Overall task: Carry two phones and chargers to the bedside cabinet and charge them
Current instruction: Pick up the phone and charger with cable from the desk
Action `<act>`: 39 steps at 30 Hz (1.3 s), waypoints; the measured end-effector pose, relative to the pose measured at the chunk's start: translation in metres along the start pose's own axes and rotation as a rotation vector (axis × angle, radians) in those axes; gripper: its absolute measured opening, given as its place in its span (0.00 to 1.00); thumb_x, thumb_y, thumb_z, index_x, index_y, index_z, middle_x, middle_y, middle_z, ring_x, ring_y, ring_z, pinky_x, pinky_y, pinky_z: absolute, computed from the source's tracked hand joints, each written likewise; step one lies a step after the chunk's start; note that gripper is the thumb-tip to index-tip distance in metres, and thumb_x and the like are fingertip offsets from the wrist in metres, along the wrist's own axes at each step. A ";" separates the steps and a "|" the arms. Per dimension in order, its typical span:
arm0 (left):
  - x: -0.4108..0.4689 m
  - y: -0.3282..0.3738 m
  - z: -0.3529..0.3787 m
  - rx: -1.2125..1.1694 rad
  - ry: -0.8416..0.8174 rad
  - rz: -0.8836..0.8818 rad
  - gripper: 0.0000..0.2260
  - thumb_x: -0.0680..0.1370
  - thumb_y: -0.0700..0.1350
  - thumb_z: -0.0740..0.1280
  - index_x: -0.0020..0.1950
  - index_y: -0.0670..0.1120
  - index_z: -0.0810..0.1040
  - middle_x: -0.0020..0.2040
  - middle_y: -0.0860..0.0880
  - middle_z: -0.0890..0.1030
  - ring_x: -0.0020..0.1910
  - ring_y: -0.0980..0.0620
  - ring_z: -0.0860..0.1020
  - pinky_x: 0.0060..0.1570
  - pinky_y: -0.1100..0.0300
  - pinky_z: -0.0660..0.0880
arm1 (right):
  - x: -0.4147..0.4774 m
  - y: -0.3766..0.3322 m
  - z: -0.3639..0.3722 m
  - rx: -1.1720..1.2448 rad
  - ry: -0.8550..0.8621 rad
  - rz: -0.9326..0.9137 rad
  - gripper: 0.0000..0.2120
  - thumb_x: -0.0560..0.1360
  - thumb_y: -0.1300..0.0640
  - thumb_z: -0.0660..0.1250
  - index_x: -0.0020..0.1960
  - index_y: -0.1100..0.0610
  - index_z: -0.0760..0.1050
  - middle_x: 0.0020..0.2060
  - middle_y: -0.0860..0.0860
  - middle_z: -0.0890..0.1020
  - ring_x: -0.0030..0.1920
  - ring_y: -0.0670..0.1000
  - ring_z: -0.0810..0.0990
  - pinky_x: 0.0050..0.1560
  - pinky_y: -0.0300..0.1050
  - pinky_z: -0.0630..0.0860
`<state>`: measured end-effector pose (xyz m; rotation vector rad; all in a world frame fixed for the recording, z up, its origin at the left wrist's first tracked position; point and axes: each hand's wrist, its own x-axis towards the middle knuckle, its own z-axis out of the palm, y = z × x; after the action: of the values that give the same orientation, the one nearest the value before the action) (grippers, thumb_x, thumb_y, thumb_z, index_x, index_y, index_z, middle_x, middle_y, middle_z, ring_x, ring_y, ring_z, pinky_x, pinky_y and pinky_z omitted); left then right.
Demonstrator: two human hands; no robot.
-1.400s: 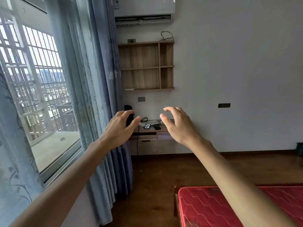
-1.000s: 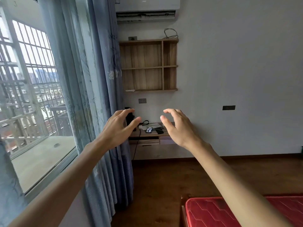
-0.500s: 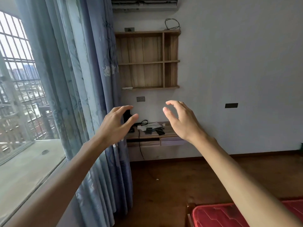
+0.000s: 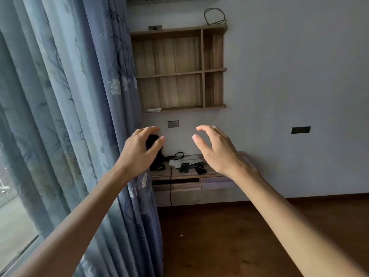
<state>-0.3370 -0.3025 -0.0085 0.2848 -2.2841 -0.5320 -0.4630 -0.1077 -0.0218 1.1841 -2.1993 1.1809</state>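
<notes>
Two dark phones (image 4: 184, 167) (image 4: 200, 170) lie on a low wooden desk (image 4: 179, 173) against the far wall, with a white charger and cable (image 4: 174, 163) beside them. My left hand (image 4: 138, 151) and my right hand (image 4: 217, 151) are stretched out in front of me at arm's length, fingers spread and curled, holding nothing. Both hands are well short of the desk. A black object (image 4: 156, 156) at the desk's left end is partly hidden behind my left hand.
A blue curtain (image 4: 79, 116) hangs along the window at left, reaching the floor next to the desk. A wooden wall shelf (image 4: 179, 72) hangs above a wall socket (image 4: 173, 123). Another dark wall plate (image 4: 300, 129) is at right. The floor is dark wood (image 4: 229, 236).
The view has come closer to the desk and the shelf. The red mattress has dropped out of the bottom of the view. My hands keep the same spread pose.
</notes>
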 end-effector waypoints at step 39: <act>0.390 -0.254 0.228 -0.136 -0.128 -0.005 0.21 0.81 0.56 0.64 0.74 0.53 0.70 0.69 0.48 0.77 0.68 0.49 0.73 0.60 0.61 0.66 | 0.377 0.240 0.212 -0.016 -0.055 0.081 0.21 0.83 0.44 0.55 0.72 0.52 0.67 0.72 0.49 0.70 0.72 0.50 0.68 0.70 0.45 0.64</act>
<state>-0.7600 -0.6023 -0.0204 0.1939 -2.3568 -0.7225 -0.8629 -0.3983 -0.0197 1.1440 -2.3135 1.1736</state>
